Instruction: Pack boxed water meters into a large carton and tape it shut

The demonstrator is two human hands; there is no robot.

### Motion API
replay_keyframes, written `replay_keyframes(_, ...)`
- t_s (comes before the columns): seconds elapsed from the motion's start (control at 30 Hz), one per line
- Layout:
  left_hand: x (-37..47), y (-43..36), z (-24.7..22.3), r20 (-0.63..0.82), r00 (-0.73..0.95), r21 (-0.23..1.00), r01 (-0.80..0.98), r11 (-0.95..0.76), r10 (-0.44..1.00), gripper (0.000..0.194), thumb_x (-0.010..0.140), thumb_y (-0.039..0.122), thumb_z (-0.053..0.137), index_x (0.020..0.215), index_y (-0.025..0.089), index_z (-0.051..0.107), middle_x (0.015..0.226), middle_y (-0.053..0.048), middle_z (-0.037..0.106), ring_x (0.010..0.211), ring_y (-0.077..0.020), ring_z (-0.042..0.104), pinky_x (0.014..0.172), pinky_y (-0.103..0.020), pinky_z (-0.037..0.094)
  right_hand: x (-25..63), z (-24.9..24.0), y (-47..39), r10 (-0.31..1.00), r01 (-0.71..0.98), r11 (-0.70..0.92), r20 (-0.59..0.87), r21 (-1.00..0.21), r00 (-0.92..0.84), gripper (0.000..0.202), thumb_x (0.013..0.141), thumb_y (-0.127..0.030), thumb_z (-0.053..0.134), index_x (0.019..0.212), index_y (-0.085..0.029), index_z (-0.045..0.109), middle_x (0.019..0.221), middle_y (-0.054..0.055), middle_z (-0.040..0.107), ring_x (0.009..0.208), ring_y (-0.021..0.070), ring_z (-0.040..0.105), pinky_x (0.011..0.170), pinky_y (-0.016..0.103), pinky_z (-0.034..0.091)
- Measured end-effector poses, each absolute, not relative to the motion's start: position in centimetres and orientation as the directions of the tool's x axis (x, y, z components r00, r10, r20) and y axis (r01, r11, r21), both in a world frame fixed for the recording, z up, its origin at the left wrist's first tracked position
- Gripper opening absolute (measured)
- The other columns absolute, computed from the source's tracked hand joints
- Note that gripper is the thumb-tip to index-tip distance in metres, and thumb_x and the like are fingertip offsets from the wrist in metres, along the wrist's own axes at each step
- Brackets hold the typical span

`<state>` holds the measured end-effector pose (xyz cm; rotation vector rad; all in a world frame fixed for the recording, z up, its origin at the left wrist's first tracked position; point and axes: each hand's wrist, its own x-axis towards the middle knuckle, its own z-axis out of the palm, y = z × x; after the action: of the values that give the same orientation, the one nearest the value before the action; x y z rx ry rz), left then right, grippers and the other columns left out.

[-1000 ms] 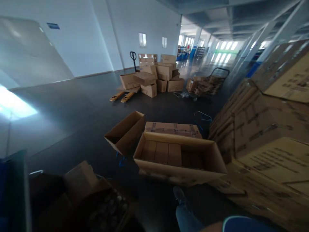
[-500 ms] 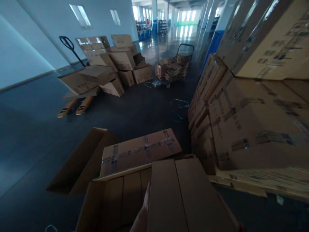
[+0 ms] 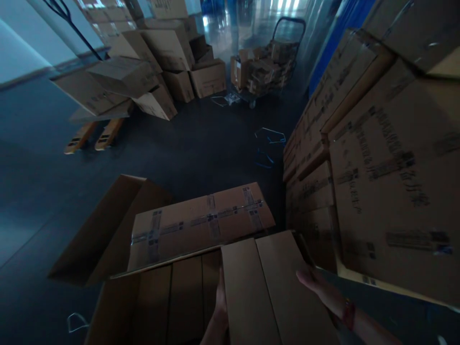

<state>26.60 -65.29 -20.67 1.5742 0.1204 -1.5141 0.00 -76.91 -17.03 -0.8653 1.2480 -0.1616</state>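
Two narrow brown cartons [image 3: 266, 287] lie side by side at the right end of a large open box [image 3: 118, 292]. My left hand [image 3: 220, 302] presses flat against their left side, its fingers partly hidden between them and the box's inside. On their right side rests my right hand [image 3: 312, 282], thumb over the top edge, with a red band at the wrist. Both hands hold the pair between them. More narrow cartons [image 3: 185, 287] stand inside the box to the left. A taped carton [image 3: 201, 220] lies just beyond the box's far edge.
Stacked large cartons [image 3: 388, 182] rise on the right. An open carton [image 3: 104, 230] lies on the floor at left. Further back are a pallet jack [image 3: 108, 134] beside piled boxes [image 3: 168, 45] and a loaded trolley [image 3: 268, 72]. Loose straps [image 3: 271, 136] lie on the floor.
The view has tilted down and shifted. The two cartons sit slightly lower against the open box's right end. My right hand, mostly hidden before, now shows on their right side.
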Motion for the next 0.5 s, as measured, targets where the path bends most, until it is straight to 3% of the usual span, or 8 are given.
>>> replay_keyframes(0.07, 26.7, -63.9, -21.4, -0.835, 0.302, 0.538, 0.622, -0.569, -0.460, 0.069, 0.074, 0.068, 0.038, 0.119, 0.018, 0.053, 0.121, -0.007, 0.056, 0.124, -0.0272, 0.039, 0.102, -0.038, 0.037, 0.2, -17.8, -76.3, -0.498, -0.341, 0.684, -0.754, -0.645, 0.429, 0.072, 0.073, -0.054, 0.057, 0.130, -0.014, 0.037, 0.123, 0.012, 0.053, 0.108, 0.0267, 0.053, 0.094, 0.041, 0.043)
replay_keyframes(0.17, 26.4, -61.6, -22.4, -0.844, 0.305, 0.537, 0.495, -0.683, -0.442, 0.071, 0.074, 0.068, 0.037, 0.118, 0.014, 0.054, 0.126, -0.010, 0.052, 0.125, -0.0253, 0.037, 0.105, -0.036, 0.032, 1.0, -19.5, -76.0, -0.515, -0.457, 0.630, -0.778, -0.628, 0.359, 0.070, 0.073, -0.054, 0.057, 0.128, -0.014, 0.040, 0.124, 0.011, 0.053, 0.113, 0.0257, 0.049, 0.099, 0.041, 0.038)
replay_keyframes(0.3, 25.4, -59.3, -23.4, -0.765, 0.326, 0.619, 0.137, -0.773, -0.555, 0.064, 0.077, 0.058, 0.043, 0.119, 0.011, 0.049, 0.126, -0.014, 0.052, 0.123, -0.0254, 0.040, 0.106, -0.037, 0.028, 1.9, -22.0, -77.1, -0.568, -0.504, 0.576, -0.758, -0.644, 0.321, 0.067, 0.076, -0.059, 0.047, 0.123, -0.012, 0.046, 0.125, 0.011, 0.052, 0.118, 0.0236, 0.045, 0.103, 0.039, 0.033)
replay_keyframes(0.4, 24.0, -59.5, -23.6, -0.686, 0.345, 0.645, -0.121, -0.755, -0.641, 0.062, 0.080, 0.048, 0.041, 0.127, 0.008, 0.039, 0.129, -0.017, 0.048, 0.123, -0.0245, 0.040, 0.104, -0.038, 0.032, 1.8, -23.3, -77.9, -0.640, -0.655, 0.431, -0.722, -0.621, 0.263, 0.060, 0.077, -0.059, 0.044, 0.114, -0.013, 0.056, 0.118, 0.013, 0.057, 0.114, 0.0258, 0.049, 0.101, 0.039, 0.035)
replay_keyframes(0.5, 22.2, -62.1, -23.2, -0.417, 0.463, 0.570, -0.537, -0.622, -0.782, 0.058, 0.083, 0.035, 0.037, 0.134, 0.009, 0.030, 0.138, -0.018, 0.035, 0.130, -0.0270, 0.030, 0.106, -0.046, 0.029, 1.6, -24.0, -77.0, -0.722, -0.776, 0.359, -0.681, -0.519, 0.121, 0.065, 0.078, -0.053, 0.044, 0.122, -0.005, 0.047, 0.125, 0.022, 0.049, 0.119, 0.0318, 0.042, 0.103, 0.047, 0.030)
